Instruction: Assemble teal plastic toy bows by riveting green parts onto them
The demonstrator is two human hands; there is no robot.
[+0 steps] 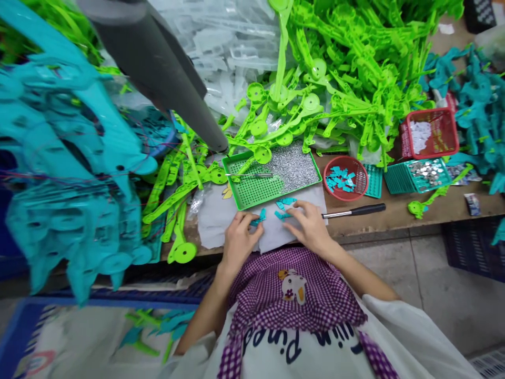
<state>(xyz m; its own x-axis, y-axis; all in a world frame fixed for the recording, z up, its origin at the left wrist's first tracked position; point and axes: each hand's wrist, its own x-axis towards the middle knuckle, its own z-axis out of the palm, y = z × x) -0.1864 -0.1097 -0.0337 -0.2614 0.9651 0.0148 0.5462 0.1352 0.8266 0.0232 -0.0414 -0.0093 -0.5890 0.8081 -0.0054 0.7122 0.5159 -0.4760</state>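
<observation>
My left hand (240,235) pinches a small teal plastic piece (262,215) between thumb and fingers, just above a pale cloth (213,226). To the right, my right hand (310,225) has its thumb and fingers apart. Its index fingertip is at another small teal piece (281,215) lying on the cloth. One more teal piece (287,202) lies just beyond it. Behind both hands stands a green perforated tray (252,196), with many small silver metal parts (294,166) in its right half and a thin metal tool (249,175) lying across it.
A black-handled tool (365,209) lies right of my right hand. Beyond it are a red basket (365,184) of teal pieces and a teal box (398,179) holding round metal parts. Bright green parts (355,68) pile up behind; large teal parts (67,158) hang left. A grey post (158,63) slants overhead.
</observation>
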